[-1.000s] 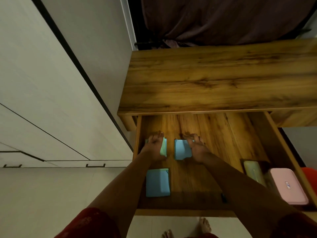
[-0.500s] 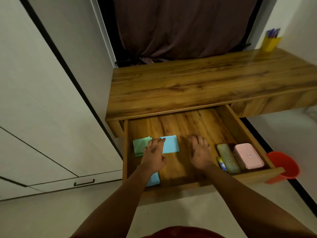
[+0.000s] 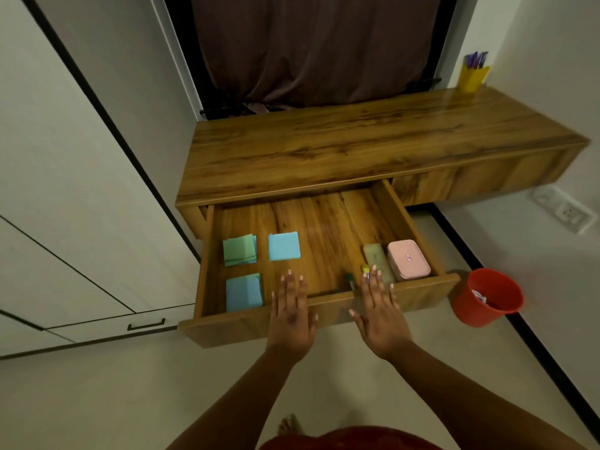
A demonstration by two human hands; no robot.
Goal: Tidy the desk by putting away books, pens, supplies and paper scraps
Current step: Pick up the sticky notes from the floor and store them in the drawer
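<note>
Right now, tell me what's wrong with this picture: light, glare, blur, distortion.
Head view: dim, warm indoor light; a glare patch on the desk top near the yellow pen cup. Wide-angle bending curves the wardrobe lines and skirting. The left hand and right hand are slightly soft at the drawer front; the drawer's far interior falls into shadow.

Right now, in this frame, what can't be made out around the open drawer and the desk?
- Head view: small items at the open wooden drawer front, partly behind the right hand; kind unclear.
- Red plastic bin: its contents, too small.
- Yellow pen holder: pens too small to count.
- Pink rectangular case: label too small to read.
- Left hand: whether it touches the drawer front.
</note>
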